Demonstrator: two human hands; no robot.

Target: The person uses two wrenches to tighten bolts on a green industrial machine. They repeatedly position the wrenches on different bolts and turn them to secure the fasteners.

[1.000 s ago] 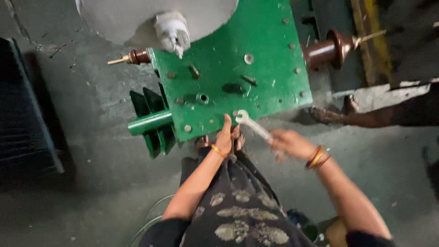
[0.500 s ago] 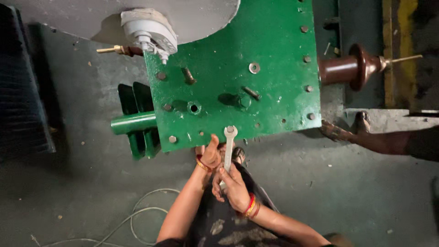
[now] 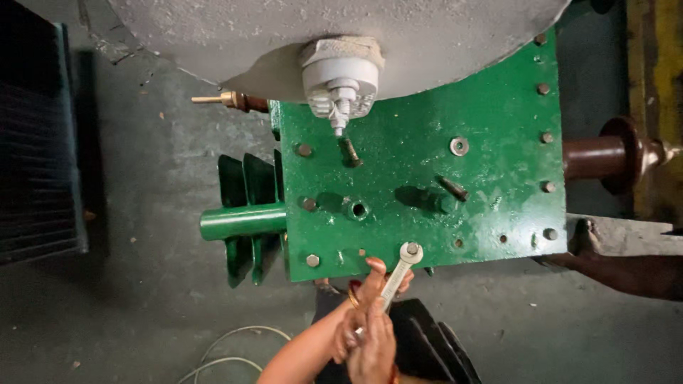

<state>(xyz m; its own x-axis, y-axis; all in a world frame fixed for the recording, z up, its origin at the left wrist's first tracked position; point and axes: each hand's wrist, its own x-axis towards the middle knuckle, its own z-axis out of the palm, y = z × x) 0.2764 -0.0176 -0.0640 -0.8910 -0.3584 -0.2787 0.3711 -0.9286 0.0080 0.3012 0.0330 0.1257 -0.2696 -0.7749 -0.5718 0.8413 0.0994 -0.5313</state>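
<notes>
Both hands, the left hand (image 3: pixel 363 295) and the right hand (image 3: pixel 371 345), have fingers closed around one wrench (image 3: pixel 400 272) seated on one bolt of the green cover plate (image 3: pixel 427 192).

Packages: none in view.
Labels: none to be seen on any surface.
Signs: none.
Screens: none.
</notes>
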